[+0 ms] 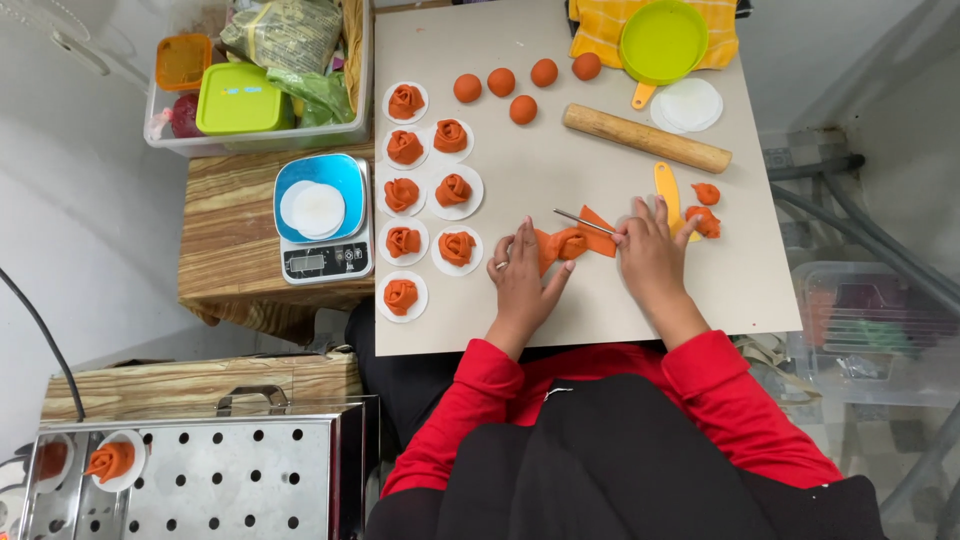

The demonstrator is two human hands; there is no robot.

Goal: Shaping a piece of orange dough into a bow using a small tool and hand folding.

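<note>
Orange dough (pixel 565 243), red sleeves (pixel 722 385), lime-green lid (pixel 662 41) (on a yellow-checked cloth (pixel 600 25)), blue scale (pixel 322 218).

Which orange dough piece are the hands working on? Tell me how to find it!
Look at the big pale board and find the two hands near its front edge. Between the left hand and right hand lies a half-rolled dough strip with a thin metal stick. Unlike the finished dough roses, it has no white paper round.

Bare board (pixel 600 310) below rolling pin (pixel 646 138)
</note>
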